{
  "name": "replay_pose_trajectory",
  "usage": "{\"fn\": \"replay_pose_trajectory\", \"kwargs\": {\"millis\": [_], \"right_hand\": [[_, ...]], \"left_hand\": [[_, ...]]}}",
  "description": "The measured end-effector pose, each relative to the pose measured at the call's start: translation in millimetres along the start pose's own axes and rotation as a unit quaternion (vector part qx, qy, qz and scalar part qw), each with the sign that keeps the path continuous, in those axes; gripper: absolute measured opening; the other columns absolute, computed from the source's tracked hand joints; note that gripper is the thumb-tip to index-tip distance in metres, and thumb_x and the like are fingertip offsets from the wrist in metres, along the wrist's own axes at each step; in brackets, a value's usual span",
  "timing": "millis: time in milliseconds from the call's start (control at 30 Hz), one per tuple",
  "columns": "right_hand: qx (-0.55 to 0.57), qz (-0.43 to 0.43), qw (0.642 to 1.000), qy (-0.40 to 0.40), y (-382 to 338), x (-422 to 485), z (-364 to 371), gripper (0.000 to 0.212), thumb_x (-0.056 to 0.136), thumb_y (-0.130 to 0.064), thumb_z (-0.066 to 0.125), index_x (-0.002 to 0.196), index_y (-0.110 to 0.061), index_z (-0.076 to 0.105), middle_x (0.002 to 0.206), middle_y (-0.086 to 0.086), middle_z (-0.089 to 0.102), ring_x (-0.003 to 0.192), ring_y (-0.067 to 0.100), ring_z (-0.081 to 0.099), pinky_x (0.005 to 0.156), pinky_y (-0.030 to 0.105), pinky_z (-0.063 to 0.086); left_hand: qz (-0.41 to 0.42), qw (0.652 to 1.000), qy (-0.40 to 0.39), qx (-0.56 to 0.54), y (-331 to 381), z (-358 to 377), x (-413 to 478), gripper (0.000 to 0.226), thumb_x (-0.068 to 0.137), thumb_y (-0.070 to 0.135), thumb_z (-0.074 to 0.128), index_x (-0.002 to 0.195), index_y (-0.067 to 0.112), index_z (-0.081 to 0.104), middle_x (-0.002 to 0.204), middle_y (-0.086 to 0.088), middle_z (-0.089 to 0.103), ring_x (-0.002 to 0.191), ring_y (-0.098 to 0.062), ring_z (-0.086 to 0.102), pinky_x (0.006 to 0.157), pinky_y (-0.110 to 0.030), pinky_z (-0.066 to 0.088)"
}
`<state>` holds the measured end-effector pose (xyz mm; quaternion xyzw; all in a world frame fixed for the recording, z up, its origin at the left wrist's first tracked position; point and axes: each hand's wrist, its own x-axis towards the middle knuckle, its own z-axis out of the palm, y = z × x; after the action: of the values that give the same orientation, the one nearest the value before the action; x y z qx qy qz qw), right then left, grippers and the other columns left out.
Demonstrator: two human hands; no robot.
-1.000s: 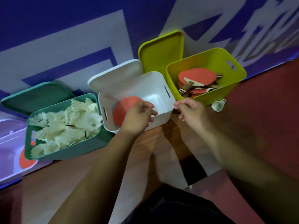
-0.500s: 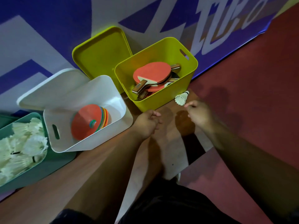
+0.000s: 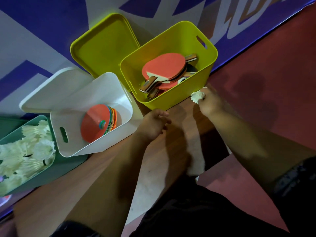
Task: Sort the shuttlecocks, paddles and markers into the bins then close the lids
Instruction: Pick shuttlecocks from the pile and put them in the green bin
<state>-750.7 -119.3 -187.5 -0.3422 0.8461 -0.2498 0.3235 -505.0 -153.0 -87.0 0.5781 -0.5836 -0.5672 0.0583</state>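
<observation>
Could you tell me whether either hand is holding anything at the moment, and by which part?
The right hand grips a shuttlecock at its base end, feathers sticking out; the base itself is hidden. The left hand holds nothing.

Dim indoor light, saturated colour, wide-angle bend.
Forearms read dark. The right hand and the shuttlecock it pinches are smeared by motion blur; the left hand is soft too. The yellow-green bin glows along its rim, and the white bin wall is bright. Soft shadows fall ahead of the hands on the red floor. Straight lines bow near the frame edges. The teal bin at the left edge is out of focus.
</observation>
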Motion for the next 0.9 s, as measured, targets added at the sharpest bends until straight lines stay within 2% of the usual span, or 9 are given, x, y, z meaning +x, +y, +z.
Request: {"fn": "replay_pose_trajectory", "kwargs": {"millis": [100, 167, 233, 367, 433, 567, 667, 833, 900], "right_hand": [[0.021, -0.002, 1.0, 0.023, -3.9, -16.4, 2.1, 0.042, 0.096, -0.01, 0.056, 0.135, -0.018, 0.067, 0.136, 0.007, 0.065, 0.124, 0.029, 0.061, 0.098, 0.024, 0.045], [0.045, 0.018, 0.999, 0.024, -12.8, -31.5, 7.5, 0.038, 0.096, -0.012, 0.053, 0.129, -0.023, 0.071, 0.127, 0.005, 0.07, 0.118, 0.026, 0.065, 0.092, 0.025, 0.046], [0.056, 0.018, 0.998, -0.008, -27.3, -48.2, 12.0, 0.038, 0.097, -0.014, 0.05, 0.125, -0.026, 0.073, 0.126, 0.006, 0.072, 0.118, 0.027, 0.066, 0.09, 0.026, 0.047], [0.043, -0.009, 0.994, -0.097, -62.5, -84.1, 15.2, 0.046, 0.1, -0.022, 0.05, 0.145, -0.023, 0.062, 0.136, 0.011, 0.068, 0.121, 0.031, 0.065, 0.096, 0.036, 0.053], [0.034, -0.053, 0.987, -0.145, -83.3, -102.2, 20.3, 0.044, 0.098, -0.028, 0.051, 0.141, -0.024, 0.063, 0.123, 0.011, 0.073, 0.108, 0.031, 0.071, 0.086, 0.036, 0.056], [0.06, -0.151, 0.97, -0.18, -138.6, -138.0, 28.3, 0.022, 0.097, -0.027, 0.054, 0.111, -0.026, 0.071, 0.079, -0.006, 0.073, 0.071, 0.014, 0.068, 0.064, 0.033, 0.05], [0.072, -0.192, 0.957, -0.205, -186.8, -164.9, 37.2, 0.017, 0.1, -0.021, 0.054, 0.106, -0.024, 0.07, 0.078, -0.002, 0.073, 0.054, 0.0, 0.063, 0.059, 0.028, 0.046], [0.053, -0.247, 0.944, -0.211, -260.9, -203.5, 77.7, 0.022, 0.087, -0.029, 0.052, 0.102, -0.029, 0.069, 0.081, -0.004, 0.075, 0.076, 0.019, 0.071, 0.069, 0.037, 0.054], [0.019, -0.277, 0.936, -0.217, -287.9, -221.8, 95.5, 0.021, 0.089, -0.028, 0.053, 0.101, -0.029, 0.069, 0.08, -0.004, 0.072, 0.08, 0.022, 0.07, 0.067, 0.033, 0.051]], "left_hand": [[0.004, 1.0, 0.007, 0.011, -11.5, -5.9, -1.7, 0.021, 0.104, 0.004, 0.05, 0.118, 0.008, 0.064, 0.095, -0.006, 0.075, 0.068, -0.021, 0.062, 0.055, -0.027, 0.046], [0.015, 1.0, 0.008, 0.009, -14.8, -10.0, -3.4, 0.019, 0.104, 0.006, 0.05, 0.117, 0.01, 0.064, 0.096, -0.005, 0.076, 0.07, -0.021, 0.064, 0.058, -0.03, 0.048], [0.038, 0.999, 0.011, 0.009, -15.5, -16.8, -7.7, 0.017, 0.104, 0.011, 0.053, 0.116, 0.011, 0.065, 0.096, -0.002, 0.077, 0.072, -0.019, 0.067, 0.059, -0.032, 0.05], [0.094, 0.995, 0.033, -0.002, -15.5, -44.7, -25.8, 0.021, 0.102, 0.008, 0.053, 0.117, 0.014, 0.066, 0.096, 0.001, 0.078, 0.072, -0.015, 0.067, 0.06, -0.028, 0.053], [0.109, 0.992, 0.056, -0.024, -16.3, -62.8, -37.5, 0.023, 0.102, 0.005, 0.052, 0.119, 0.013, 0.066, 0.096, 0.0, 0.078, 0.072, -0.013, 0.065, 0.061, -0.028, 0.053], [0.131, 0.981, 0.122, -0.073, -22.0, -103.6, -69.8, 0.025, 0.103, 0.002, 0.05, 0.117, 0.013, 0.067, 0.094, 0.003, 0.078, 0.071, -0.011, 0.065, 0.064, -0.029, 0.053], [0.133, 0.97, 0.178, -0.094, -37.6, -140.6, -98.8, 0.024, 0.105, 0.006, 0.049, 0.113, 0.018, 0.068, 0.095, 0.003, 0.078, 0.073, -0.012, 0.065, 0.067, -0.032, 0.053], [0.104, 0.958, 0.246, -0.108, -81.6, -203.6, -148.6, 0.021, 0.102, 0.009, 0.053, 0.114, 0.021, 0.067, 0.097, 0.005, 0.079, 0.074, -0.011, 0.065, 0.07, -0.036, 0.053], [0.102, 0.951, 0.268, -0.113, -99.6, -228.7, -168.9, 0.022, 0.102, 0.008, 0.054, 0.113, 0.021, 0.067, 0.097, 0.005, 0.079, 0.075, -0.012, 0.065, 0.07, -0.034, 0.053]]}}
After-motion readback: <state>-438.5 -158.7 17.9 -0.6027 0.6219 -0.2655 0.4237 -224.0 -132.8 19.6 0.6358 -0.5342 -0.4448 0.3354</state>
